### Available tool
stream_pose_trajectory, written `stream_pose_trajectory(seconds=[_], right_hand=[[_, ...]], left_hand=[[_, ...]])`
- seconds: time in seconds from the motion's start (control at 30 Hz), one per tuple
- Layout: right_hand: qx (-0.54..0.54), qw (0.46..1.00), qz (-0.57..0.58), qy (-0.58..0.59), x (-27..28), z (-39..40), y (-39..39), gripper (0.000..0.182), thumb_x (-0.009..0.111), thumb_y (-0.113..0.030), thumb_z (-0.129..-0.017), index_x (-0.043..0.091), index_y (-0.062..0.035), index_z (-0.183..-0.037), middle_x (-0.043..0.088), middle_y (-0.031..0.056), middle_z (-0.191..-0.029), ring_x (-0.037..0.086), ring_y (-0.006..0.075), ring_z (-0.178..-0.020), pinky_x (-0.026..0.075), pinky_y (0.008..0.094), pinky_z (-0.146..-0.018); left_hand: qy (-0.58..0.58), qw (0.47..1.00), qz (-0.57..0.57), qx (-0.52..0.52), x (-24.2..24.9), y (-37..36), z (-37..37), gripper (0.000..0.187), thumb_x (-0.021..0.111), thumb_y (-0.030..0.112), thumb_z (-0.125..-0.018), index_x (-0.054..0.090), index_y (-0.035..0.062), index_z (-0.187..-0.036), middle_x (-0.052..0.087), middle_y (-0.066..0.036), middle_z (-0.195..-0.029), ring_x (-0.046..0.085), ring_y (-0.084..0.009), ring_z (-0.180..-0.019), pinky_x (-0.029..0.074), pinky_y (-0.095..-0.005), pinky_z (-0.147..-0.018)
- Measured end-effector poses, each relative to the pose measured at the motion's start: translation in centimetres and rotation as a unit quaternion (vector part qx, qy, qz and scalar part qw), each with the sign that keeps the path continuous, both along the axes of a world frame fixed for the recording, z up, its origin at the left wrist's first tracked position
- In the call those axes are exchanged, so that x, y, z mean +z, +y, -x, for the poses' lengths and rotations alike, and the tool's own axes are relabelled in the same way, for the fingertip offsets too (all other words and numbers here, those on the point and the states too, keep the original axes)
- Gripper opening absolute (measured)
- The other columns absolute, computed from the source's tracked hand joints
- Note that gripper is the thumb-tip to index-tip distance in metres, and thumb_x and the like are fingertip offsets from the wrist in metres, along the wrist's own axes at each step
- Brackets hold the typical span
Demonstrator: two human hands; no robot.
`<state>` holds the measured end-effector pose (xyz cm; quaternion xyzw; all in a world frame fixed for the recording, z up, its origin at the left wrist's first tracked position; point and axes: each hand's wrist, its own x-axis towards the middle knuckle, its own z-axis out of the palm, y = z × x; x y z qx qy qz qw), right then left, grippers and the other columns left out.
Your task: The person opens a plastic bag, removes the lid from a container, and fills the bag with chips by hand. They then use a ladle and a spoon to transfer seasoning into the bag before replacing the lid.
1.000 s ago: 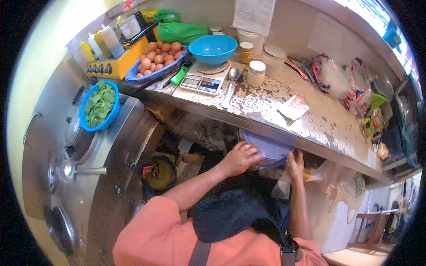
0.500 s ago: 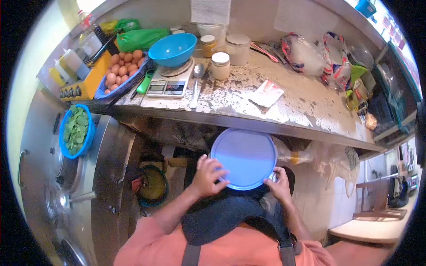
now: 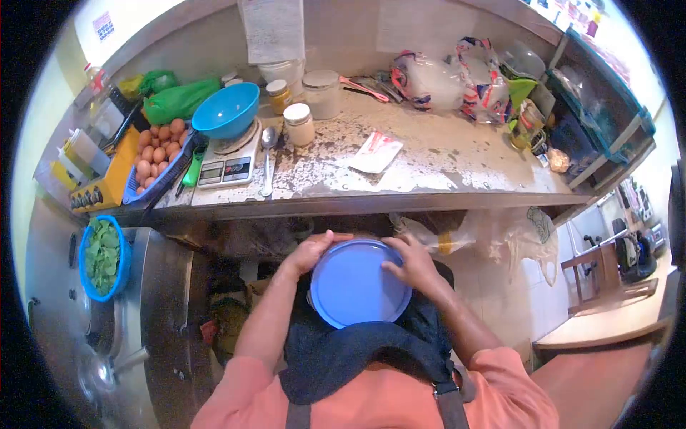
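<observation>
A round blue plastic lid (image 3: 361, 286) lies face up over my lap, close to the front of my dark apron. My left hand (image 3: 314, 252) grips its upper left rim, with the fingers reaching round the far edge. At the upper right rim, my right hand (image 3: 414, 263) is curled over the edge, its thumb bent over the top surface. Whatever lies beneath the lid is mostly hidden.
A worn counter (image 3: 443, 161) runs ahead, holding a kitchen scale (image 3: 227, 168), blue bowl (image 3: 227, 111), spoon (image 3: 268, 161), jars (image 3: 299, 125), a white packet (image 3: 376, 151) and a basket of eggs (image 3: 158, 154). Leafy greens (image 3: 102, 257) fill a basket at left.
The lid has come down and nearer my body. My left hand went from its left side to the upper left rim; my right hand went from the lower right to the upper right rim.
</observation>
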<state>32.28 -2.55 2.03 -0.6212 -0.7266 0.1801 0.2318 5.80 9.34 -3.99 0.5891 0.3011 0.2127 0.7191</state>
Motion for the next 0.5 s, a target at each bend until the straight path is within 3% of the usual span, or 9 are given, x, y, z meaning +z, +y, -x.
stream_pose_trajectory(seconds=[0.07, 0.13, 0.23, 0.3, 0.33, 0.4, 0.43, 0.5], right_hand=[[0.013, 1.0, 0.009, -0.016, 0.9, 1.4, 0.8, 0.061, 0.077, -0.034, -0.076, 0.056, -0.0125, -0.129, 0.053, 0.0179, -0.125, 0.052, 0.0364, -0.115, 0.045, 0.0442, -0.098], [0.07, 0.996, -0.023, -0.039, 1.5, 2.6, 2.1, 0.061, 0.08, -0.034, -0.073, 0.058, -0.0114, -0.125, 0.056, 0.0141, -0.118, 0.054, 0.0343, -0.11, 0.047, 0.0456, -0.094], [0.129, 0.989, 0.002, -0.072, 3.1, 4.5, 3.7, 0.063, 0.082, -0.036, -0.068, 0.059, -0.0105, -0.121, 0.056, 0.0135, -0.117, 0.053, 0.034, -0.108, 0.047, 0.0449, -0.094], [0.137, 0.984, -0.005, -0.117, 2.9, 5.9, 4.8, 0.065, 0.084, -0.037, -0.065, 0.059, -0.0099, -0.119, 0.057, 0.0136, -0.116, 0.054, 0.0343, -0.107, 0.047, 0.0443, -0.093], [0.152, 0.975, -0.009, -0.16, 2.6, 6.4, 5.2, 0.067, 0.085, -0.038, -0.062, 0.059, -0.0093, -0.116, 0.057, 0.0138, -0.115, 0.054, 0.0346, -0.106, 0.047, 0.0437, -0.092], [0.166, 0.968, -0.014, -0.189, 2.0, 6.9, 5.8, 0.07, 0.087, -0.039, -0.057, 0.058, -0.0052, -0.112, 0.058, 0.0152, -0.113, 0.054, 0.0348, -0.107, 0.048, 0.043, -0.091], [0.164, 0.967, -0.026, -0.194, 1.7, 7.1, 5.9, 0.071, 0.087, -0.038, -0.056, 0.058, -0.0027, -0.11, 0.059, 0.016, -0.112, 0.055, 0.0346, -0.107, 0.048, 0.0431, -0.09], [0.165, 0.965, -0.039, -0.202, 1.3, 7.3, 6.0, 0.072, 0.088, -0.037, -0.055, 0.057, -0.0002, -0.109, 0.06, 0.0168, -0.111, 0.056, 0.0344, -0.107, 0.049, 0.0431, -0.09]], left_hand=[[-0.091, 0.984, 0.149, -0.035, -0.8, 1.2, -0.3, 0.062, 0.029, 0.048, -0.104, 0.056, -0.0007, -0.13, 0.061, -0.014, -0.127, 0.057, -0.0222, -0.117, 0.043, -0.038, -0.104], [-0.091, 0.982, 0.158, -0.056, -1.7, 2.3, -0.7, 0.066, 0.027, 0.052, -0.102, 0.056, -0.0012, -0.129, 0.06, -0.016, -0.128, 0.057, -0.0239, -0.118, 0.044, -0.0395, -0.103], [-0.189, 0.958, 0.194, -0.098, -3.4, 3.3, -1.5, 0.065, 0.028, 0.051, -0.102, 0.058, -0.0011, -0.126, 0.06, -0.016, -0.125, 0.056, -0.0238, -0.119, 0.044, -0.039, -0.103], [-0.188, 0.947, 0.26, 0.036, -3.7, 3.2, -2.0, 0.06, 0.031, 0.049, -0.103, 0.061, -0.0008, -0.121, 0.062, -0.015, -0.123, 0.056, -0.0243, -0.119, 0.044, -0.0385, -0.104], [-0.187, 0.947, 0.26, 0.031, -3.3, 3.1, -2.3, 0.06, 0.031, 0.049, -0.103, 0.061, -0.0008, -0.121, 0.062, -0.015, -0.123, 0.056, -0.0243, -0.119, 0.044, -0.0385, -0.104], [-0.057, 0.969, 0.238, 0.028, -2.3, 2.7, -2.5, 0.056, 0.037, 0.05, -0.102, 0.064, 0.0028, -0.116, 0.064, -0.012, -0.115, 0.059, -0.0199, -0.111, 0.046, -0.0362, -0.098], [-0.058, 0.969, 0.238, 0.028, -1.7, 2.4, -2.6, 0.056, 0.037, 0.05, -0.102, 0.064, 0.0028, -0.116, 0.064, -0.012, -0.115, 0.059, -0.0199, -0.111, 0.046, -0.0362, -0.098], [0.112, 0.987, 0.11, 0.034, -0.6, 1.9, -2.8, 0.05, 0.043, 0.05, -0.1, 0.066, 0.0068, -0.112, 0.065, -0.008, -0.11, 0.058, -0.0148, -0.101, 0.047, -0.0328, -0.091]])
